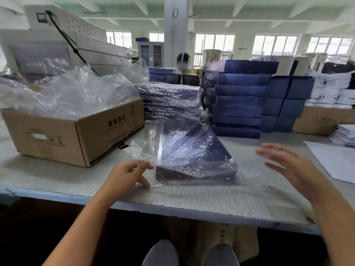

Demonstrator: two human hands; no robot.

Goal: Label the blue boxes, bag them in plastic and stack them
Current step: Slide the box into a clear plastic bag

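Both bare forearms are reaching forward from the bottom of the view, with the elbows out of sight. The left forearm (pixel 92 212) is angling up and to the right. The left hand (pixel 128 175) is lying low, back upward, fingers loosely bent and pointing right, thumb and forefinger close together on top; whether they are pinching anything is unclear. The right forearm (pixel 330 214) is angling up and to the left. The right hand (pixel 288 166) is hanging higher, well apart from the left hand, palm turned inward, fingers straight and spread, gripping nothing, its fingertips blurred.
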